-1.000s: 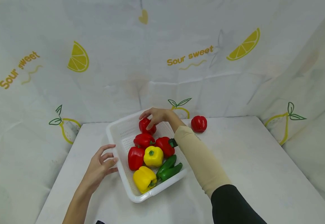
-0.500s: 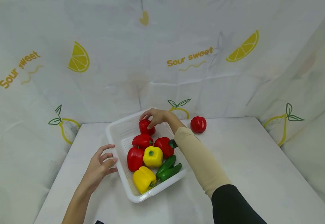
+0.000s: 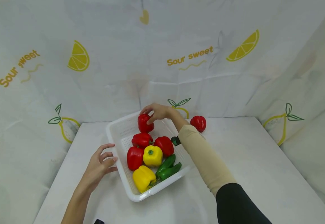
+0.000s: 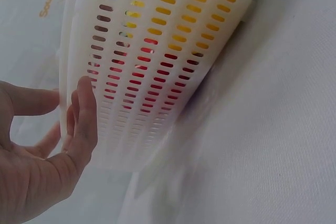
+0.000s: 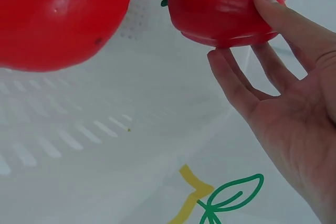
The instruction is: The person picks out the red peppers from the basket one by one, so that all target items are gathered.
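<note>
A white perforated plastic basket (image 3: 125, 183) holds red bell peppers, yellow bell peppers and green chili peppers. At its left side my left hand (image 3: 99, 166) holds the rim, the thumb on one side and fingers against the outer wall in the left wrist view. Over the basket's far part, my right hand (image 3: 159, 112) grips a red bell pepper (image 3: 144, 123) between thumb and fingers. In the right wrist view this red bell pepper (image 5: 223, 9) lies sideways, its short green stem pointing left. Nearer me are a red bell pepper (image 3: 135, 158) and a yellow bell pepper (image 3: 153, 156).
Another red bell pepper (image 3: 198, 123) lies outside the basket on the white table (image 3: 252, 168), by the back edge. Green chili peppers (image 3: 170, 171) fill the basket's near right corner. A printed white sheet (image 3: 117, 59) hangs behind. A small black object (image 3: 99, 221) shows at the bottom.
My right hand has risen slightly with the red bell pepper, which is now higher and apart from the others. The left hand stays at the basket rim.
</note>
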`<state>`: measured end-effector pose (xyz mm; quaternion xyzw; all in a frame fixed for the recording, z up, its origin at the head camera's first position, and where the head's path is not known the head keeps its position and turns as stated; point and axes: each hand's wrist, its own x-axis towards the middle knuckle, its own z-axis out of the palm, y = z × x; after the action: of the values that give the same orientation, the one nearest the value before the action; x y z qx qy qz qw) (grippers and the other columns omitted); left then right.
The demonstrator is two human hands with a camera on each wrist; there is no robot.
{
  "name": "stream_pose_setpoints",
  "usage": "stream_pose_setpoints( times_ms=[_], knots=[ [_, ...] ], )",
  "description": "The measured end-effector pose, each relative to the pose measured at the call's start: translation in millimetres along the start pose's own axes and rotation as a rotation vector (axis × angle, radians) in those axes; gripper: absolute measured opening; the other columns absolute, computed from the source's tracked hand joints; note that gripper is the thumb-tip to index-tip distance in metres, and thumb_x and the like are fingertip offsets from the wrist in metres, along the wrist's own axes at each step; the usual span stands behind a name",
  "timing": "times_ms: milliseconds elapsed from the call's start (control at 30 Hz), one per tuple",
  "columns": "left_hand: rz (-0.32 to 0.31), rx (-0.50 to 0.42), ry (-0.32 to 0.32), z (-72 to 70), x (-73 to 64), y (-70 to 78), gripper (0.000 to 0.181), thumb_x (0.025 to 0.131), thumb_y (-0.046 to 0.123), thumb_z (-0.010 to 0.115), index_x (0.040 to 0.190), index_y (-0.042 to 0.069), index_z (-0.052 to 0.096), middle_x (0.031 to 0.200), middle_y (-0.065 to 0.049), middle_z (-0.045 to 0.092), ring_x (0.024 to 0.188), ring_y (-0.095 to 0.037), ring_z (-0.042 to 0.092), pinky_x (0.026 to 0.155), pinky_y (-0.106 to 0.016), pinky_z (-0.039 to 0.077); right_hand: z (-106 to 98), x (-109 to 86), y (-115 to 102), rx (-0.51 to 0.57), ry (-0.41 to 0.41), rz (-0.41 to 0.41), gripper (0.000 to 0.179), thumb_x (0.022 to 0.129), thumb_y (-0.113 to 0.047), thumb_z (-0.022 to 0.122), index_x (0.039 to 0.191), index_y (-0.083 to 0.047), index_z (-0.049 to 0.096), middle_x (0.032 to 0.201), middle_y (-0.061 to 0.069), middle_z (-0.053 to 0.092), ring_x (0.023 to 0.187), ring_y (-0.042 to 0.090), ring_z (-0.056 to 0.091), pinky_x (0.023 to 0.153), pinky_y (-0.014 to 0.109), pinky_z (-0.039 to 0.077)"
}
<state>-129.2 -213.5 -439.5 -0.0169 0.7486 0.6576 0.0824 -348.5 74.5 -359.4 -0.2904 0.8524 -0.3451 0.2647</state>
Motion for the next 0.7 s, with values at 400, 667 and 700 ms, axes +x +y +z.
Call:
stream_pose_setpoints(
  times_ms=[400, 667, 700],
  knots=[
    [0.0, 0.012, 0.008, -0.7, 0.5, -0.6, 0.06, 0.105, 0.009, 0.064, 0.159, 0.014, 0.04, 0.118, -0.009, 0.067, 0.102, -0.016, 0.075, 0.089, -0.039, 0.07, -20.9, -14.6, -7.2, 0.028, 0.074, -0.049, 0.055, 0.099, -0.008, 0.074, 0.152, -0.01, 0.059, 0.157, 0.018, 0.058, 0.138, 0.039, 0.061, 0.116, 0.058, 0.056],
    [0.009, 0.028, 0.016, 0.6, 0.5, -1.1, 0.06, 0.104, 0.009, 0.065, 0.158, 0.013, 0.041, 0.118, -0.011, 0.065, 0.1, -0.016, 0.075, 0.088, -0.039, 0.07, -32.5, -27.5, -5.9, 0.04, 0.088, -0.067, 0.054, 0.099, -0.011, 0.075, 0.151, -0.012, 0.06, 0.154, 0.017, 0.06, 0.133, 0.039, 0.067, 0.114, 0.055, 0.059],
    [0.01, 0.03, 0.016, 0.9, 0.4, -1.3, 0.06, 0.104, 0.009, 0.065, 0.158, 0.013, 0.041, 0.118, -0.011, 0.065, 0.1, -0.016, 0.075, 0.088, -0.039, 0.07, -33.7, -29.6, -5.9, 0.04, 0.088, -0.067, 0.054, 0.099, -0.012, 0.075, 0.151, -0.012, 0.06, 0.154, 0.017, 0.06, 0.133, 0.039, 0.067, 0.113, 0.055, 0.059]
  ],
)
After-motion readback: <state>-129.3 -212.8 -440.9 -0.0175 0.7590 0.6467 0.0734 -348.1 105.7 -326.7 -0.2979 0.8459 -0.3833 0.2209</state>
